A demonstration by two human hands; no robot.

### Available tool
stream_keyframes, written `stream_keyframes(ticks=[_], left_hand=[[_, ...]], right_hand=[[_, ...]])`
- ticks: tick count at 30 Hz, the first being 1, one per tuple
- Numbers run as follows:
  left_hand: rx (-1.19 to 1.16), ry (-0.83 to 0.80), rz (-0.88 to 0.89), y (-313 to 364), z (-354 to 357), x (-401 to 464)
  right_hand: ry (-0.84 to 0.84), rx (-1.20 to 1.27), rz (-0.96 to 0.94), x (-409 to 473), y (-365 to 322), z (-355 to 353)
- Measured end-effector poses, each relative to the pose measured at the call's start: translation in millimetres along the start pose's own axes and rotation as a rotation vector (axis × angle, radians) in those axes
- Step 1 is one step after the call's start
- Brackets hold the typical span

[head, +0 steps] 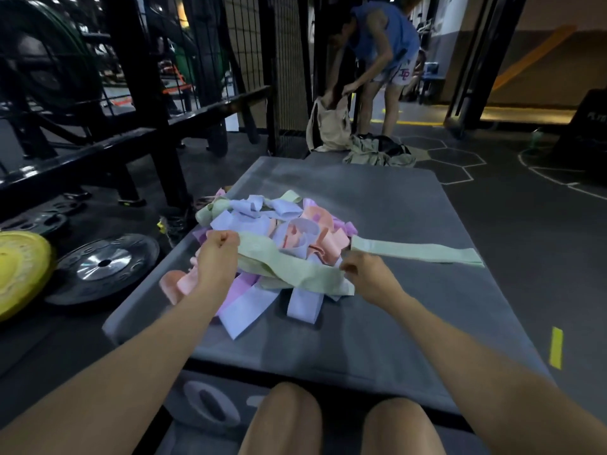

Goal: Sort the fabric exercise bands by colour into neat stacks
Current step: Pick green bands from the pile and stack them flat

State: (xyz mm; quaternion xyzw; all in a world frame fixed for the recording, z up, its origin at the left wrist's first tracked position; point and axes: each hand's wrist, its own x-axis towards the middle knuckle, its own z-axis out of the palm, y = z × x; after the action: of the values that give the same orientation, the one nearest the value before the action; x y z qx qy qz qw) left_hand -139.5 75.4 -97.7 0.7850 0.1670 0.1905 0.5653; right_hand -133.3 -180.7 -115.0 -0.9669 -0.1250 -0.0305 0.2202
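Head view showed a pale green band (pixel 295 267) stretched between both hands across the near side of a mixed pile of bands (pixel 282 231) in lilac, peach, pink and green. The left hand (pixel 216 257), at about 9 o'clock of the pile, had its fingers curled into a fist around one end of that band. The right hand (pixel 364 274), at about 4 o'clock, pinched the other end with fingers bent together. A second green band (pixel 417 252) lay flat by itself at 3 o'clock, just beside the pile. All of it sat on a grey padded mat (pixel 410 307). Off the mat at 9 o'clock lay a black weight plate (pixel 105 267) and a yellow plate (pixel 19 270). At 12 o'clock, well apart, another person (pixel 381 44) bent over a beige bag (pixel 328 126).
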Motion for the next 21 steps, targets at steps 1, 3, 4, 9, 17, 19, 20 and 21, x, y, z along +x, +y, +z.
stream_keyframes(ticks=[1, 3, 4, 9, 17, 19, 20, 21], left_hand=[[0.045, 0.016, 0.015, -5, -1, 0], [0.128, 0.042, 0.047, -14, -3, 1], [0.138, 0.053, 0.053, -18, -4, 2], [0.184, 0.077, 0.034, -26, -3, 8], [0.166, 0.071, 0.015, -31, -4, 9], [0.151, 0.068, 0.006, -30, -5, 8], [0.142, 0.072, 0.008, -28, -5, 8], [0.130, 0.078, 0.014, -26, -4, 8]], right_hand=[[0.049, 0.035, 0.051, 1, 4, 2], [0.116, 0.104, 0.191, 1, 11, 4], [0.116, 0.124, 0.262, 1, 14, 6], [0.014, 0.238, 0.436, 9, 22, 21], [0.051, 0.403, 0.578, 21, 20, 39], [0.046, 0.436, 0.592, 20, 21, 39], [0.047, 0.450, 0.586, 19, 22, 37], [0.057, 0.461, 0.583, 18, 23, 36]])
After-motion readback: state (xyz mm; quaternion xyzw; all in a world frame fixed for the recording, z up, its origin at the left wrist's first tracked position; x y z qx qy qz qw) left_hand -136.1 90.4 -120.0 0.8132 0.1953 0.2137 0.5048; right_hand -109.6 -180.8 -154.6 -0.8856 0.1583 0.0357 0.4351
